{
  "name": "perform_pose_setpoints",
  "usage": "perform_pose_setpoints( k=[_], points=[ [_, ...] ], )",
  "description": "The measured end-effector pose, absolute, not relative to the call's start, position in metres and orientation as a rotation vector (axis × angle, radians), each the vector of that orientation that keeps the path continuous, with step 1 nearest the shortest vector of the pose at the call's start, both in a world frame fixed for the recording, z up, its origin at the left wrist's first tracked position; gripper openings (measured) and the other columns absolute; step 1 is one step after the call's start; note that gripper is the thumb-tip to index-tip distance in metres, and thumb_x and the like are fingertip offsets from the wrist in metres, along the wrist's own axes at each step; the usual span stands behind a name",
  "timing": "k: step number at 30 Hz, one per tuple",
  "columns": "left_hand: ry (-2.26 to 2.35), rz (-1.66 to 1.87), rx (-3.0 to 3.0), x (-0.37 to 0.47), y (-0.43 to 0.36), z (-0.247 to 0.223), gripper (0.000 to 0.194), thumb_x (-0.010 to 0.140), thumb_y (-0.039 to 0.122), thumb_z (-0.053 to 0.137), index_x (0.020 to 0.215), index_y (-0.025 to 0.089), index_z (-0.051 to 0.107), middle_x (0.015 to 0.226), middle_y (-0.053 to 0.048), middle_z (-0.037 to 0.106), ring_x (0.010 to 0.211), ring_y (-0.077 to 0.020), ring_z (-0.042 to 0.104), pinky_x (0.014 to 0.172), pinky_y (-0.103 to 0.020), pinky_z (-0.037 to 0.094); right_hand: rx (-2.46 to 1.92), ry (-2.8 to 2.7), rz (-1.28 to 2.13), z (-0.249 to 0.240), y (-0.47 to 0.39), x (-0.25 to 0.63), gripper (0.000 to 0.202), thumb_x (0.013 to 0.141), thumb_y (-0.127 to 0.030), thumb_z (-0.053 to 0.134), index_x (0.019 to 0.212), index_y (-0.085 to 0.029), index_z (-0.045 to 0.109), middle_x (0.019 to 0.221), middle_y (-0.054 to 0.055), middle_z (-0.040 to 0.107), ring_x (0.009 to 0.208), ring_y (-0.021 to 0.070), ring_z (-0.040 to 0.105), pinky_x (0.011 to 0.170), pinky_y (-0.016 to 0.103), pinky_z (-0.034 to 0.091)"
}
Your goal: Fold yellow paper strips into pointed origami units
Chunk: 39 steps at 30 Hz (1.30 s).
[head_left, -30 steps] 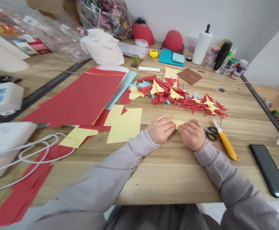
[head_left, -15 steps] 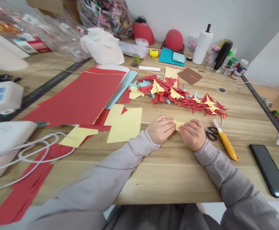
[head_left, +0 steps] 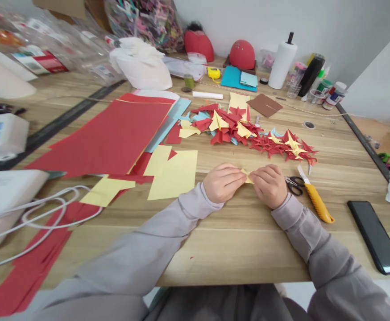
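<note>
A small folded piece of yellow paper (head_left: 247, 176) lies between my hands, low over the wooden table. My left hand (head_left: 224, 182) pinches its left side, fingers pressed together. On its right side, my right hand (head_left: 269, 185) grips it with curled fingers. Most of the paper is hidden by the fingers. Just beyond, a heap of folded red, yellow and blue paper shapes (head_left: 231, 124) spreads to the right. Black-handled scissors (head_left: 295, 185) and a yellow-handled cutter (head_left: 318, 203) lie right beside my right hand.
Yellow sheets (head_left: 178, 174) and large red sheets (head_left: 114, 136) lie to the left. A black phone (head_left: 376, 236) rests at the right. White cables (head_left: 61, 209) loop near a white box (head_left: 10, 200). Bottles and jars (head_left: 315, 84) stand at the back right.
The yellow paper between my fingers shows less, and my right hand has closed in slightly toward the left. The whole view has shifted a little.
</note>
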<state>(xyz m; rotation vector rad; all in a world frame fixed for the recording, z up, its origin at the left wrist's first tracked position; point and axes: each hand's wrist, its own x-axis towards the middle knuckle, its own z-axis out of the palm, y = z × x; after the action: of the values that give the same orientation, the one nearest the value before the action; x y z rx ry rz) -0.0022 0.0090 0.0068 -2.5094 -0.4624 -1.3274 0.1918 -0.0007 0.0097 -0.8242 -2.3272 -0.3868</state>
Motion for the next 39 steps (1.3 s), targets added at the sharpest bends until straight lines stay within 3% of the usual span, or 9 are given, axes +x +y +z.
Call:
perform_pose_setpoints(
  k=[7, 20, 26, 39],
  points=[
    [-0.440, -1.301, -2.554, -0.001, 0.000, 0.009, 0.014, 0.079, 0.009, 0.055, 0.090, 0.016, 0.060, 0.085, -0.005, 0.071, 0.085, -0.0149, 0.065, 0.079, -0.032, 0.050, -0.847, -2.304, -0.335, 0.003, 0.006, 0.200, 0.027, 0.078, -0.007, 0.047, 0.095, -0.019, 0.065, 0.087, 0.003, 0.071, 0.081, 0.0153, 0.058, 0.077, 0.032, 0.038],
    [-0.726, -1.214, -2.404, -0.007, 0.009, 0.006, 0.011, 0.077, 0.012, 0.054, 0.083, 0.017, 0.062, 0.096, -0.005, 0.070, 0.091, -0.0186, 0.062, 0.081, -0.037, 0.046, -0.938, -2.175, -0.568, 0.007, 0.001, 0.201, 0.026, 0.077, -0.008, 0.052, 0.093, -0.024, 0.065, 0.082, 0.003, 0.065, 0.081, 0.0168, 0.053, 0.079, 0.033, 0.036],
    [-0.698, -1.213, -2.428, -0.004, 0.005, 0.006, 0.014, 0.078, 0.008, 0.051, 0.080, 0.017, 0.062, 0.095, -0.004, 0.071, 0.089, -0.0175, 0.062, 0.081, -0.037, 0.046, -0.973, -2.158, -0.596, 0.010, -0.003, 0.195, 0.022, 0.077, -0.013, 0.055, 0.093, -0.024, 0.065, 0.091, 0.006, 0.064, 0.088, 0.0194, 0.053, 0.084, 0.037, 0.035],
    [-0.633, -1.153, -2.491, 0.001, 0.004, 0.004, 0.017, 0.081, 0.010, 0.048, 0.083, 0.017, 0.063, 0.097, -0.004, 0.070, 0.091, -0.0164, 0.063, 0.084, -0.036, 0.046, -0.764, -2.304, -0.483, 0.007, -0.007, 0.188, 0.015, 0.083, -0.013, 0.053, 0.088, -0.022, 0.063, 0.083, 0.001, 0.068, 0.082, 0.0141, 0.055, 0.087, 0.035, 0.037]
  ],
)
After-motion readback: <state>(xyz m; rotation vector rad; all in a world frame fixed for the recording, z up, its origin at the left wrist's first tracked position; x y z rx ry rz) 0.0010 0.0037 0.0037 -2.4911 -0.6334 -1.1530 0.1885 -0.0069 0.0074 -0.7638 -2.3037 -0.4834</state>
